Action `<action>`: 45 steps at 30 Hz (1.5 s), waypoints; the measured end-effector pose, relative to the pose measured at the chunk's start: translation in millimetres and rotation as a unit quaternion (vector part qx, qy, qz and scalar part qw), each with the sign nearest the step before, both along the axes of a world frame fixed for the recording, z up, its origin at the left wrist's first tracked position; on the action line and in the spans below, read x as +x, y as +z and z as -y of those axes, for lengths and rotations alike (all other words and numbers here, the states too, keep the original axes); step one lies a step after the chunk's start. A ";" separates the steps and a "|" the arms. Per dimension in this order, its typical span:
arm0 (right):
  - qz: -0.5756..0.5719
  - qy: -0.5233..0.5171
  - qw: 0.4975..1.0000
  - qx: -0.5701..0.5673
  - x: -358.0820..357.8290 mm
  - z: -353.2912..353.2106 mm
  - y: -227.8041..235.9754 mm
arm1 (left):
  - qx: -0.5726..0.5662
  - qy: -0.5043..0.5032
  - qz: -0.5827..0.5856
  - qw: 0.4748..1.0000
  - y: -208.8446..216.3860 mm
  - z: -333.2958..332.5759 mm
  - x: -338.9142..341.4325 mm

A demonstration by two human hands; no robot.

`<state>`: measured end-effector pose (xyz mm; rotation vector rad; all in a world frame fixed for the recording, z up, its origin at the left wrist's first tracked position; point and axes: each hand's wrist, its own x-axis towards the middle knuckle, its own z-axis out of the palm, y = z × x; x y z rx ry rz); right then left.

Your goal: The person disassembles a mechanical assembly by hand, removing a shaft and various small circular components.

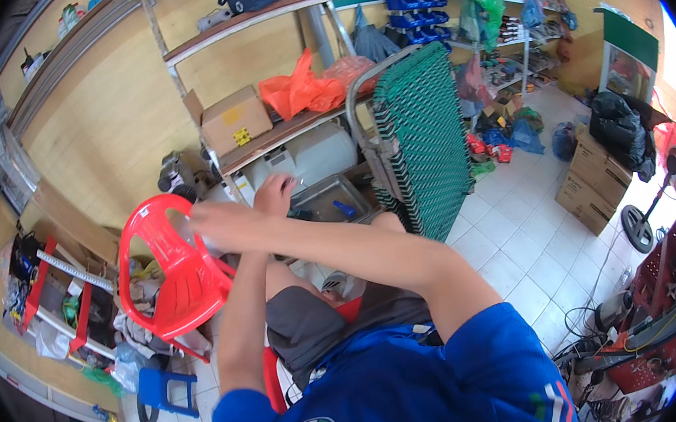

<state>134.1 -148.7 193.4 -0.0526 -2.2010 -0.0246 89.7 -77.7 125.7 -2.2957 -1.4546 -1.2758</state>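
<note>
Two bare forearms [333,242] cross, R over L, w/ the red plastic chair [186,297] just L of the crossing. R hand [224,225] overlaps the chair's upper R edge in view; its fingers are motion-blurred, so can't tell how far spread, whether they touch the chair, or if they've hold of anything. Chair back & seat lie L of & below those fingers. L hand [273,196] sits R of the chair, well clear of it, fingers partly curled w/ tips pointing R; can't tell if a small item's gripped. Grey tray [319,205], farther R of chair, is near L fingertips, w/ a blue item [344,209] in it. Cardboard box [236,121] is up-R of chair, on a shelf; green folding bed [428,145] well R; blue stool [167,392] below chair in view.
</note>
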 end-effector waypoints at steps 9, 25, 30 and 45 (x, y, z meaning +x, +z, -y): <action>-0.112 -0.106 0.903 -0.402 163.4 21.3 -35.2 | -0.035 -0.035 0.222 0.974 17.5 165.2 43.2; -0.142 0.151 0.786 -0.582 191.6 83.0 -22.8 | -0.062 -0.069 0.273 0.957 44.6 217.0 65.4; -0.162 0.142 0.804 -0.555 195.1 83.8 -23.0 | -0.061 -0.058 0.277 0.957 51.9 215.3 69.7; -0.150 0.090 0.834 -0.524 196.3 97.9 -20.7 | -0.039 -0.077 0.267 0.960 52.4 223.6 68.2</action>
